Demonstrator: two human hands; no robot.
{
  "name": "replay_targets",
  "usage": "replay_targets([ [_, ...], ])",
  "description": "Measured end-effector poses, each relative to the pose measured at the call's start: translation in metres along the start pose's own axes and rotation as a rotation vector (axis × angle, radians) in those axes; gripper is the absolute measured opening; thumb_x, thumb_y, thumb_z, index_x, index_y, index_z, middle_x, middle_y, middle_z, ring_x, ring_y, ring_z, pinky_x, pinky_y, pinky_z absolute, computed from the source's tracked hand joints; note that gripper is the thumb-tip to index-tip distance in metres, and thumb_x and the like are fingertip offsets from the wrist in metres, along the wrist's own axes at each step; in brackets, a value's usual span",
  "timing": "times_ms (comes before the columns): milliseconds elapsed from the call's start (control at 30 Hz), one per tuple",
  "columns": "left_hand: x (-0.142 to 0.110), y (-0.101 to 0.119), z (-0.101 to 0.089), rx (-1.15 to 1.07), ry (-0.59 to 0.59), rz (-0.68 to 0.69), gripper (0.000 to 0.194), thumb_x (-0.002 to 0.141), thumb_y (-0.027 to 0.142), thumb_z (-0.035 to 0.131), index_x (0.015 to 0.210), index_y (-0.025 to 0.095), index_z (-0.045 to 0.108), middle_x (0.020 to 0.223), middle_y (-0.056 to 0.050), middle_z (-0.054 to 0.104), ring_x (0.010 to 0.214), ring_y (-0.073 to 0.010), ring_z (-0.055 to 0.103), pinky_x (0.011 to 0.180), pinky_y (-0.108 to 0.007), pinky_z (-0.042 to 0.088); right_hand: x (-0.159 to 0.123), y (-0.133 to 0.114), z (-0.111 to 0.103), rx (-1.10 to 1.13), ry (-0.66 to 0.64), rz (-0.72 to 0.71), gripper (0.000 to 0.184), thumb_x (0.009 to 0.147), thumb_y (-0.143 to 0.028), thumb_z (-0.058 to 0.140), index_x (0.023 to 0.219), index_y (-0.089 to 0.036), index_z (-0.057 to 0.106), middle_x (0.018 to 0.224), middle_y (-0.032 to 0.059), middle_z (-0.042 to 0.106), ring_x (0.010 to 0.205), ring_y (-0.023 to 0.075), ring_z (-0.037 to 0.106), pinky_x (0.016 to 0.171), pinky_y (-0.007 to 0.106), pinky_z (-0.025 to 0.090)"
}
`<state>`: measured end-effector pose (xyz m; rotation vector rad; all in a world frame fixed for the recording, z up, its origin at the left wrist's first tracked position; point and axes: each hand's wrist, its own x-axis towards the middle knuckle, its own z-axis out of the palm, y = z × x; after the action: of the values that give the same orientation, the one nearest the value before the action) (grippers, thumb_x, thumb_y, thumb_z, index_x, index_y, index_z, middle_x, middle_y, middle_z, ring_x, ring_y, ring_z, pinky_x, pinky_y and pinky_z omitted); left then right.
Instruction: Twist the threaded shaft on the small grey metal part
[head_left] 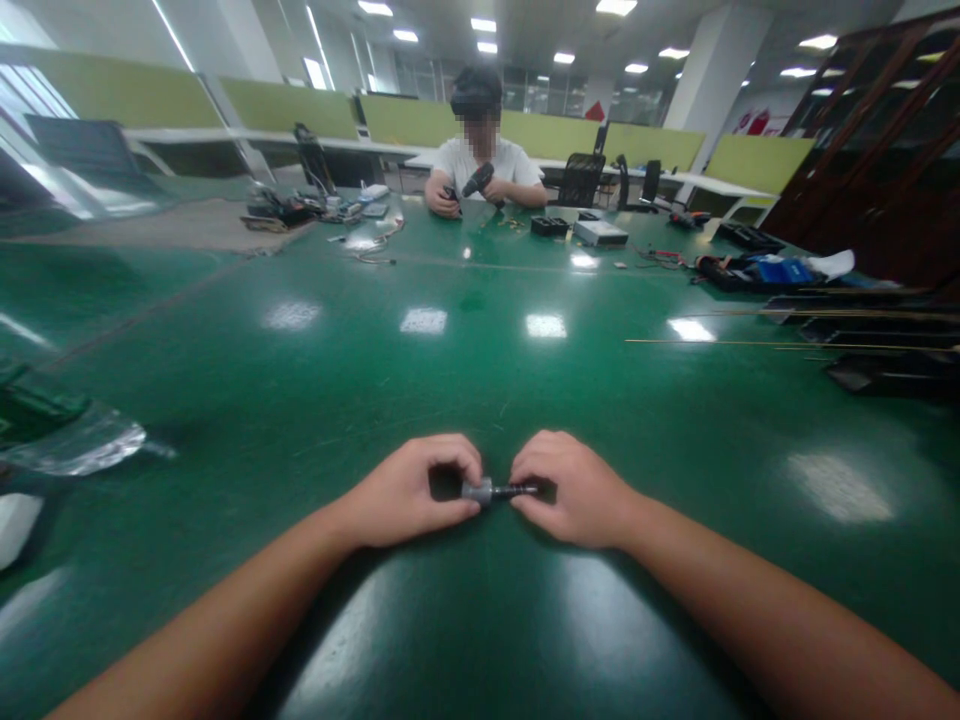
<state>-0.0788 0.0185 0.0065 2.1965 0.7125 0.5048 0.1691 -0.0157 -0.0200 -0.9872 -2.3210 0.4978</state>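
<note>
Both my hands rest on the green table near its front edge. My left hand is closed, pinching the grey metal end of a small cylindrical part. My right hand is closed on the thin dark shaft that sticks out of that grey piece. The two hands face each other with the part held level between them, just above the table top.
A clear plastic bag lies at the left edge. Thin long rods and dark trays lie at the right. Across the table a person in a white shirt holds a black power drill; boxes and cables lie around.
</note>
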Motion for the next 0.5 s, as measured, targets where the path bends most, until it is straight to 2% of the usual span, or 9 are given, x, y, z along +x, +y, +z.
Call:
replay_targets([
  [500, -0.0033, 0.0034, 0.0012, 0.093, 0.023, -0.052, 0.011, 0.087, 0.024, 0.065, 0.095, 0.017, 0.065, 0.093, -0.004, 0.068, 0.086, -0.0177, 0.064, 0.08, -0.028, 0.049, 0.0006, 0.0006, -0.0007, -0.01, -0.001, 0.005, 0.007, 0.081, -0.02, 0.07, 0.088, -0.02, 0.068, 0.09, 0.0044, 0.071, 0.089, 0.02, 0.062, 0.085, 0.035, 0.046],
])
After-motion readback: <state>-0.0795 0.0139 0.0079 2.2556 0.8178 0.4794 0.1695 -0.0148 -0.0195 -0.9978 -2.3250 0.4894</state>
